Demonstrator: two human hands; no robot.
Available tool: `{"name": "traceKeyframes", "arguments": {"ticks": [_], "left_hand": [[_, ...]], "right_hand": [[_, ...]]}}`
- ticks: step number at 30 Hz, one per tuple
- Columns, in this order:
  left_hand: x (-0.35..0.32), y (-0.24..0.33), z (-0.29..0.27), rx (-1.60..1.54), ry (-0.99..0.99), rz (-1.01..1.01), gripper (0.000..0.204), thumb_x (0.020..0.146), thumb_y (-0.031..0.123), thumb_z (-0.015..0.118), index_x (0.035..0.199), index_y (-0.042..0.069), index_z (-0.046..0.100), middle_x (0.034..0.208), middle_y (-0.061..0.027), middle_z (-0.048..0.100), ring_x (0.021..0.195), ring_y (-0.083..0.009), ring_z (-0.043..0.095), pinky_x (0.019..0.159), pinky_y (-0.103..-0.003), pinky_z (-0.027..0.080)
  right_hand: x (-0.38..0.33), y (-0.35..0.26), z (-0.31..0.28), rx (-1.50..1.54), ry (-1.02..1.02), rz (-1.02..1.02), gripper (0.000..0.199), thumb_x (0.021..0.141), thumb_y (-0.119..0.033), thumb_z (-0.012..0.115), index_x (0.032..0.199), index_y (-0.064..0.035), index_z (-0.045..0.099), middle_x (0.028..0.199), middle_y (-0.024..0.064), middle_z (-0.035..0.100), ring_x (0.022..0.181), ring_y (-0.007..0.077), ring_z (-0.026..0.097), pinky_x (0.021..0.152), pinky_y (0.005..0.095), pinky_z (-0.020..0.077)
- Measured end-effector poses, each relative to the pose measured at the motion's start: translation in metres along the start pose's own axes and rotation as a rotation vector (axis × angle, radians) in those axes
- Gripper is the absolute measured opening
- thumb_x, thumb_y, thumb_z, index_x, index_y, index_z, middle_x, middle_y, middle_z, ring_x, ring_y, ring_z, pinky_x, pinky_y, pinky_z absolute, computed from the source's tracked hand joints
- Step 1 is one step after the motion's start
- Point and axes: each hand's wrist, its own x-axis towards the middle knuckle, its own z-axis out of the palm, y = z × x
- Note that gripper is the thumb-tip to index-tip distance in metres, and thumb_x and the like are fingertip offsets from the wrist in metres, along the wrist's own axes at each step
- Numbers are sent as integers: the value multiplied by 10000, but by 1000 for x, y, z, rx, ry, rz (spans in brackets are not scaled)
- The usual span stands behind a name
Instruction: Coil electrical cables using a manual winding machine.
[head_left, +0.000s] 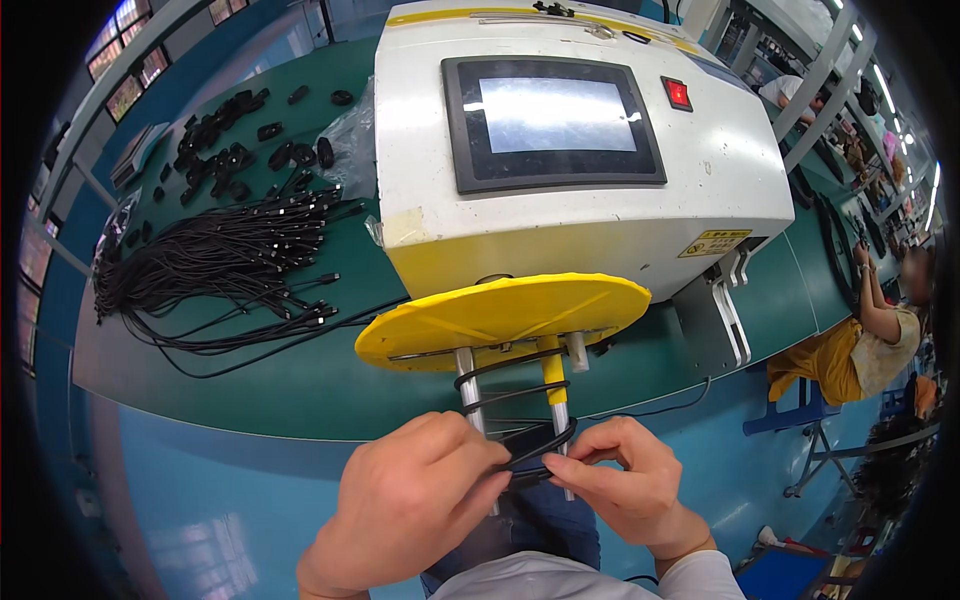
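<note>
A black cable [512, 395] is wound around two metal posts that stick out from a yellow disc [505, 312]. One post [467, 378] is bare metal; the other post [554, 378] has a yellow sleeve on part of its length. Near the free ends of the posts, my left hand [405, 495] pinches the cable beside the bare post. My right hand [630, 480] closes thumb and finger on the cable by the sleeved post. The fingertips partly cover the loops there.
A white machine [590, 220] with a screen [555, 115] and red switch [677, 94] stands behind the disc. Left on the green table [290, 400] lie a bundle of black cables [210, 250] and loose black parts [215, 125]. A person [885, 340] sits at far right.
</note>
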Motion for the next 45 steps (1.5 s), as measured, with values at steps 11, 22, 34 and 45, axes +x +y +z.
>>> {"name": "traceKeyframes", "arguments": {"ticks": [11, 22, 34, 45], "left_hand": [[37, 7, -1, 135, -235, 102, 126, 679, 76, 716, 776, 61, 636, 729, -55, 564, 658, -238, 577, 532, -339, 456], [41, 3, 12, 71, -135, 222, 162, 636, 21, 708, 740, 54, 588, 713, -65, 528, 698, -253, 557, 543, -356, 448], [26, 12, 2, 151, -140, 266, 181, 635, 46, 741, 765, 31, 616, 758, -75, 559, 709, -242, 567, 553, -347, 465], [-29, 1, 47, 333, 245, 453, 326, 620, 73, 781, 930, 35, 687, 995, -78, 648, 813, -241, 603, 643, -338, 515]], "right_hand": [[3, 2, 3, -45, 57, -5, 328, 652, 34, 774, 960, -64, 718, 845, 85, 577, 717, 178, 588, 590, 237, 530], [3, 0, 2, -42, 76, -12, 298, 646, 36, 775, 927, -48, 721, 834, 88, 575, 701, 173, 592, 595, 243, 537], [9, -2, 1, -40, 95, 3, 258, 645, 35, 771, 887, -31, 711, 819, 74, 567, 676, 166, 586, 556, 248, 505], [10, 9, -6, 148, 89, 91, 248, 688, 57, 731, 920, -11, 678, 862, 92, 606, 717, 163, 610, 605, 263, 523]]}}
